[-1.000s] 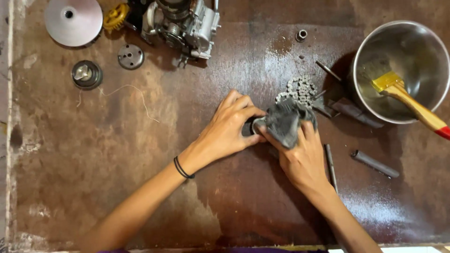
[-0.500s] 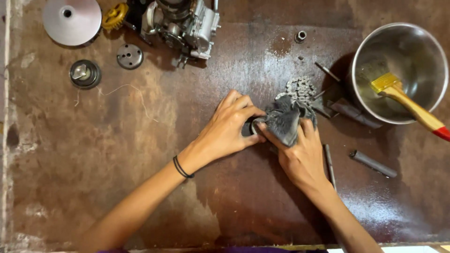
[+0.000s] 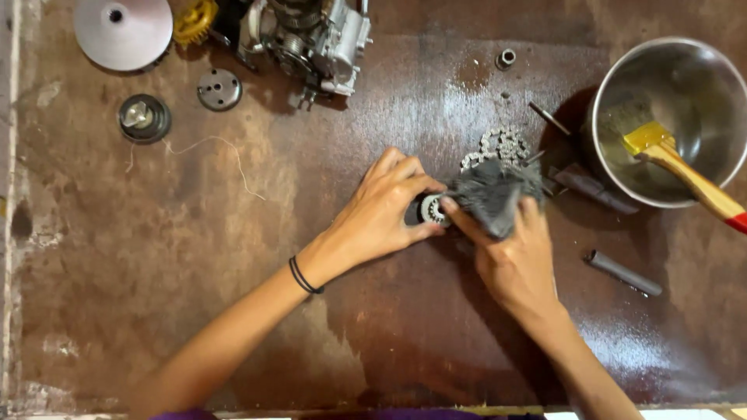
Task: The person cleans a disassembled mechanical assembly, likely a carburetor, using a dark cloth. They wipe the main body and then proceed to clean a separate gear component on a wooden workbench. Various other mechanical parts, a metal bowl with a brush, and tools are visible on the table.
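Brown, stained wooden table [image 3: 194,311], carrying everything. At its far right edge, large steel bowl [image 3: 704,85], with a paintbrush [image 3: 685,167] leaning in it, yellow bristles down inside, wooden handle over the near rim, red at the tip. At the far edge left of centre, small engine block [image 3: 315,31], a yellow gear [image 3: 194,19] just beside it. In the far left corner, wide metal cone disc [image 3: 123,31]; nearer from it, a round dark cup-shaped part [image 3: 143,118] and a flat round plate with holes [image 3: 219,89], well apart from the hands.

Near the table's middle, left hand [image 3: 385,214], black band at the wrist, fingers curled and pinching a small toothed gear [image 3: 430,210] between thumb and fingertips. Right hand [image 3: 513,253] closed on a grey rag [image 3: 490,194], index finger pressing the cloth against the gear. Gear thus between both hands, low over the table, whether touching it not clear.

Just beyond the rag, coiled chain [image 3: 498,148]. Between rag and bowl, dark flat metal piece [image 3: 595,187] and a thin rod [image 3: 549,118]. Toward the right edge, short grey tube [image 3: 622,272]. Toward the far edge, small ring-shaped bushing [image 3: 506,58].
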